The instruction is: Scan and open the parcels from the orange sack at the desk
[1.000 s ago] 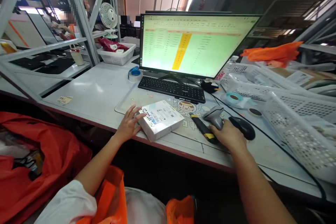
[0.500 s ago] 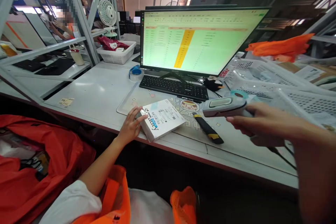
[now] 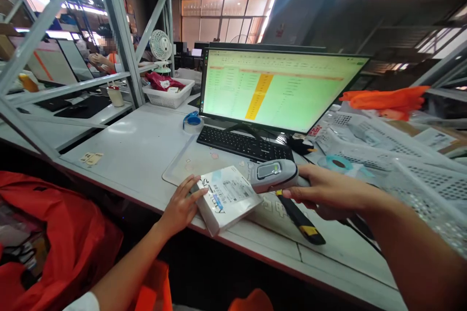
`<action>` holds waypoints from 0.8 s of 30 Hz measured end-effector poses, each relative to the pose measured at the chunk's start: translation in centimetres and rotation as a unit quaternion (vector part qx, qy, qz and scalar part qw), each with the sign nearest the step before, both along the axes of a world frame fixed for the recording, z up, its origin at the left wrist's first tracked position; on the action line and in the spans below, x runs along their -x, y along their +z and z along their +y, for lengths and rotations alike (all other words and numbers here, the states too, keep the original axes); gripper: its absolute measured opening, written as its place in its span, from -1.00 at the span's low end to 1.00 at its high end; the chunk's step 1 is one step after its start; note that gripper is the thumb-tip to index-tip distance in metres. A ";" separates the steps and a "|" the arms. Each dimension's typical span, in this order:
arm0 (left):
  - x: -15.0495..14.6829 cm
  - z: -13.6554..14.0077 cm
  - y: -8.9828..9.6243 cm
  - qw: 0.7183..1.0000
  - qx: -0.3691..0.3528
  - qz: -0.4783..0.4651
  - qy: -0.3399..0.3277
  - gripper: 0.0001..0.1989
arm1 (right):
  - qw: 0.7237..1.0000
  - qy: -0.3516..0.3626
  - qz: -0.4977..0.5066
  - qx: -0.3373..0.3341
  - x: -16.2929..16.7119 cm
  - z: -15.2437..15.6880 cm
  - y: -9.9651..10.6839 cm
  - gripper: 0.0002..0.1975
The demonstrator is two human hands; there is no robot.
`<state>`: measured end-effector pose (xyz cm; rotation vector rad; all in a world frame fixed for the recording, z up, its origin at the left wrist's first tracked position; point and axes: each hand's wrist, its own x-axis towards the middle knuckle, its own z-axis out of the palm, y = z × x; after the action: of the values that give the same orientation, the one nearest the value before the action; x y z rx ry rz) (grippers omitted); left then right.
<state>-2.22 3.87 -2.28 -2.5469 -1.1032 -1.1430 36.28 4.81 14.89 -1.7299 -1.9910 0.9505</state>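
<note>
White and printed, a small box (image 3: pixel 228 197) is lying near the front edge of the desk (image 3: pixel 138 143); I am touching its left end with my loosely spread left hand (image 3: pixel 181 205), probably steadying it. My right hand (image 3: pixel 324 189) is gripping a grey barcode scanner (image 3: pixel 275 175), leaving its head free beside the box; whether they are touching, I cannot tell. Rightward, a black-and-yellow utility knife (image 3: pixel 297 218) is lying within easy reach. Beyond, a black keyboard (image 3: pixel 244 144) is sitting before a lit monitor (image 3: pixel 292 90), presumably for typing while viewing.

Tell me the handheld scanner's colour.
The scanner is mostly grey, seen best in the head view.
</note>
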 end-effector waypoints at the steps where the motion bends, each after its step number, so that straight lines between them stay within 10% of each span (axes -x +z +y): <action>1: 0.0 0.0 0.0 1.000 0.000 -0.001 -0.005 -0.28 | 1.000 0.020 -0.009 0.014 -0.6 0.5 -0.3 -0.38; 12: 0.3 0.4 0.3 0.997 0.062 0.024 -0.042 -0.31 | 0.918 -0.284 -0.244 -0.129 -10.8 0.9 -17.9 -0.35; 19: 0.0 0.6 0.6 0.994 0.078 0.064 -0.040 -0.29 | 0.883 -0.279 -0.265 -0.270 -7.3 4.4 -12.6 -0.37; 24: -0.2 0.8 1.5 0.988 0.114 0.088 -0.056 -0.21 | 0.947 -0.131 -0.261 -0.138 -3.4 12.7 -10.8 -0.45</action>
<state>-2.06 4.69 -0.83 -2.8508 -1.1183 -0.8350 39.69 17.49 4.07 -2.1562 -1.9839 0.1156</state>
